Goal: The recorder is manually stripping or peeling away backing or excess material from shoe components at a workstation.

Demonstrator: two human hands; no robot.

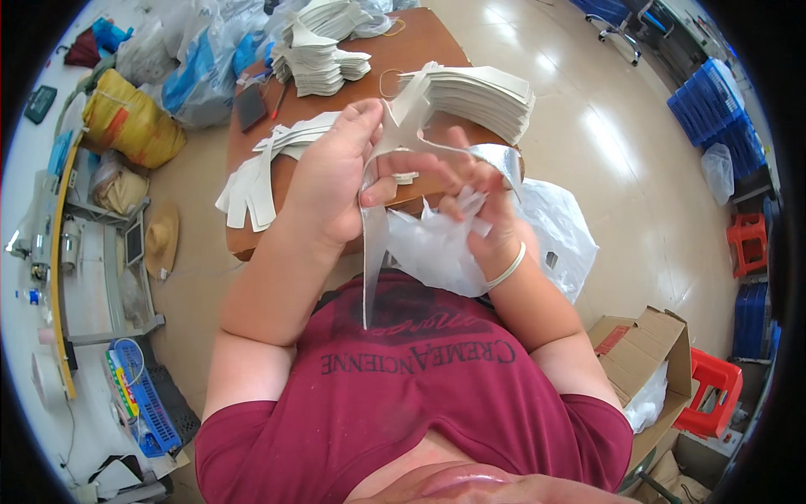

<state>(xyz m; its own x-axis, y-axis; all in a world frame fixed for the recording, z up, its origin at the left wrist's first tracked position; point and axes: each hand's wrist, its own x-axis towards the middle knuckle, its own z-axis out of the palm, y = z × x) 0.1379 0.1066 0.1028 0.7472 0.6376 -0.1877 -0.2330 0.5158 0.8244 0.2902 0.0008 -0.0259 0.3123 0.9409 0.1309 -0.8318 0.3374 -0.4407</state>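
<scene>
Part of the person's head (470, 485) lies nearest the camera, with a maroon shirt (437, 403) beyond it. Both hands are raised near the edge of a brown table (424, 42). The left hand (336, 168) is half closed, thumb and fingers pinching a pale cut piece (409, 113), and a narrow strip (373, 260) hangs below it over the shirt. The right hand (483, 193), a light band (510, 267) at its wrist, is partly curled beside the piece's silvery end (501, 158); white plastic (437, 252) bunches at its fingers, though I cannot tell whether it grips either. On the table are a stack of white pieces (483, 99) behind the hands and a fanned pile (260, 181) to the left. At right, a red stool (714, 395) stands beside a cardboard box (625, 353)
</scene>
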